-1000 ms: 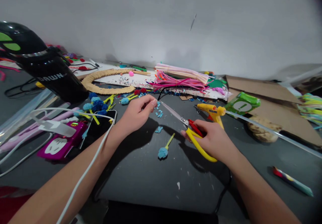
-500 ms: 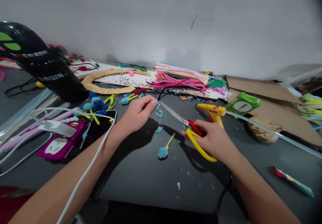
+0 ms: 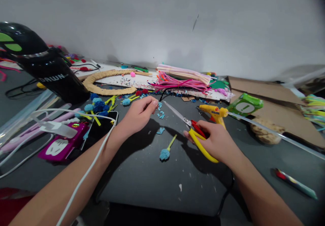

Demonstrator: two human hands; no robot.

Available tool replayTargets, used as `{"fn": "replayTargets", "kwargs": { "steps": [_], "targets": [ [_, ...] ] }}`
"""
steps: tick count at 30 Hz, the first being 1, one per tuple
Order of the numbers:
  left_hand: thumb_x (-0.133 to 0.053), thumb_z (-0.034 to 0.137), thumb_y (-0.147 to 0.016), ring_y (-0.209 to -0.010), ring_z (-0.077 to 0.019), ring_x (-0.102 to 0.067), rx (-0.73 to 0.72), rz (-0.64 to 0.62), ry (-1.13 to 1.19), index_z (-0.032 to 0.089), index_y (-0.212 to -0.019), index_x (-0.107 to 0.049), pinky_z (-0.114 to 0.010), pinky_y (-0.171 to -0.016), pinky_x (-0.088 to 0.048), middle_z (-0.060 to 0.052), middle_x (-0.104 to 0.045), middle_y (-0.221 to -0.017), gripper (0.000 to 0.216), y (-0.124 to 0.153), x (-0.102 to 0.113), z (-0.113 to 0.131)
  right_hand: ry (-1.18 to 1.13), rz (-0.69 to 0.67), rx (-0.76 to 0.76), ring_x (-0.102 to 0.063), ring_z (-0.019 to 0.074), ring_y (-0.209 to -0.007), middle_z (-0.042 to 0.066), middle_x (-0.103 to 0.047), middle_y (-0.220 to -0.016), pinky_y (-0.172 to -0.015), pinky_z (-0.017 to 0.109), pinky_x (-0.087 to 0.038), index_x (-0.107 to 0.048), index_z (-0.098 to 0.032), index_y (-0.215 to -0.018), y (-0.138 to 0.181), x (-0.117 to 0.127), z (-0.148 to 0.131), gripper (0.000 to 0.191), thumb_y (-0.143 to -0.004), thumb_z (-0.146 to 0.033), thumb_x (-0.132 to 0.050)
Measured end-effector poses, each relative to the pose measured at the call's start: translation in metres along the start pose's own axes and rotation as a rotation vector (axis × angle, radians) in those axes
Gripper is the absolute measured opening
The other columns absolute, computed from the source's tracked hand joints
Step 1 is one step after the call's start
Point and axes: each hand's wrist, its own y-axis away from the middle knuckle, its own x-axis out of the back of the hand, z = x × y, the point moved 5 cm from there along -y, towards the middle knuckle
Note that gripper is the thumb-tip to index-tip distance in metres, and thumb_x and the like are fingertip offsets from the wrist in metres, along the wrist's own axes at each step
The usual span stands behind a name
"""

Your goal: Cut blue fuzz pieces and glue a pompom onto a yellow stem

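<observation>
My left hand [image 3: 139, 115] hovers over the dark table, its fingers pinched together at the tips near small blue cut bits [image 3: 160, 115]; what they pinch is too small to make out. My right hand [image 3: 215, 141] grips yellow-and-red-handled scissors [image 3: 189, 126], whose blades point up-left toward my left fingertips. Between my forearms lies a blue pom-pom on a yellow stem [image 3: 165, 151].
A yellow glue gun [image 3: 214, 113] with a clear glue stick lies behind my right hand. Pink pipe cleaners [image 3: 177, 80], a tan ring [image 3: 106, 82], more blue pom-poms [image 3: 99, 105], a black helmet-like object [image 3: 43, 63], a phone [image 3: 101, 126], a white cable, cardboard and a green packet [image 3: 244, 105] surround the work spot.
The scissors and my right hand have shifted slightly right and up. My left hand stays put, still pinched.
</observation>
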Motion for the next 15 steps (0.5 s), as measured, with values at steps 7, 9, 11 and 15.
{"fn": "replayTargets", "kwargs": {
  "steps": [7, 9, 11, 15],
  "targets": [
    [-0.041, 0.037, -0.099, -0.063, -0.0116, -0.041, 0.014, 0.009, -0.004, 0.018, -0.072, -0.046, -0.026, -0.061, -0.033, 0.003, -0.043, -0.067, 0.034, 0.0001, -0.002, -0.0017, 0.024, -0.004, 0.001, -0.037, 0.0125, -0.054, -0.005, -0.043, -0.054, -0.051, 0.025, -0.026, -0.041, -0.023, -0.064, 0.0005, 0.0021, -0.003, 0.045, -0.075, -0.058, -0.067],
    [-0.041, 0.037, -0.099, -0.063, -0.0116, -0.04, 0.016, 0.011, -0.003, 0.018, -0.072, -0.046, -0.026, -0.061, -0.033, 0.003, -0.043, -0.066, 0.034, 0.0004, -0.002, -0.0004, 0.042, -0.001, 0.015, -0.037, 0.0125, -0.053, -0.005, -0.043, -0.054, -0.051, 0.025, -0.026, -0.041, -0.022, -0.064, 0.0001, 0.0022, -0.0045, 0.046, -0.075, -0.059, -0.067],
    [-0.041, 0.037, -0.099, -0.064, -0.0115, -0.04, 0.021, 0.01, -0.01, 0.018, -0.072, -0.046, -0.026, -0.061, -0.033, 0.003, -0.043, -0.066, 0.034, 0.0007, -0.0016, 0.0012, 0.054, 0.004, 0.024, -0.036, 0.0125, -0.053, -0.005, -0.043, -0.054, -0.051, 0.025, -0.026, -0.041, -0.023, -0.064, -0.0001, 0.0021, -0.0051, 0.047, -0.075, -0.06, -0.067],
    [-0.041, 0.038, -0.099, -0.063, -0.0113, -0.04, 0.035, 0.01, -0.019, 0.018, -0.071, -0.045, -0.026, -0.061, -0.033, 0.003, -0.043, -0.066, 0.034, 0.0013, -0.0007, 0.0033, 0.066, 0.01, 0.031, -0.036, 0.0122, -0.053, -0.005, -0.042, -0.053, -0.051, 0.025, -0.025, -0.041, -0.022, -0.064, -0.0001, 0.0012, -0.0041, 0.048, -0.076, -0.061, -0.066]
  ]
}}
